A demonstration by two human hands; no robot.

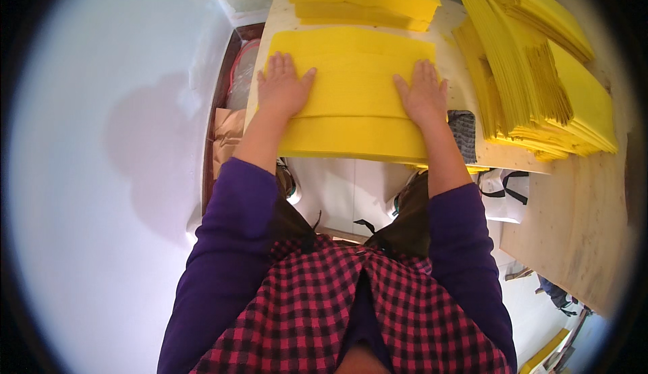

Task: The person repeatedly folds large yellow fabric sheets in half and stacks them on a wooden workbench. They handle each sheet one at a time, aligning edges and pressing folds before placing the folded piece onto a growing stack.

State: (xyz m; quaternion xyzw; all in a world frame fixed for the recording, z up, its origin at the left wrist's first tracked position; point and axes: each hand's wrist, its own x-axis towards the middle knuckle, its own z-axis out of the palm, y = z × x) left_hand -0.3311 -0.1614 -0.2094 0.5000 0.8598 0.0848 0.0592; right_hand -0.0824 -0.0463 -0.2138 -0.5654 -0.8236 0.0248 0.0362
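Observation:
A yellow sheet of felt-like material (354, 77) lies flat on the wooden table in front of me, a fold or edge running across it near its front. On its left side my left hand (283, 91) rests palm down with fingers stretched out. My right hand (423, 94) lies the same way on the right side, thumb spread inward. Neither hand grips anything. The sheet's front edge reaches the table's near edge. Whether more sheets lie beneath it, I cannot tell.
Behind the sheet stands a thick yellow stack (364, 3). Several folded yellow bundles (520, 70) are piled at the right. A dark grey cloth (462, 134) lies beside my right wrist. Below the table is a white bag (505, 198) with black handles; brown paper (228, 134) sits at the left.

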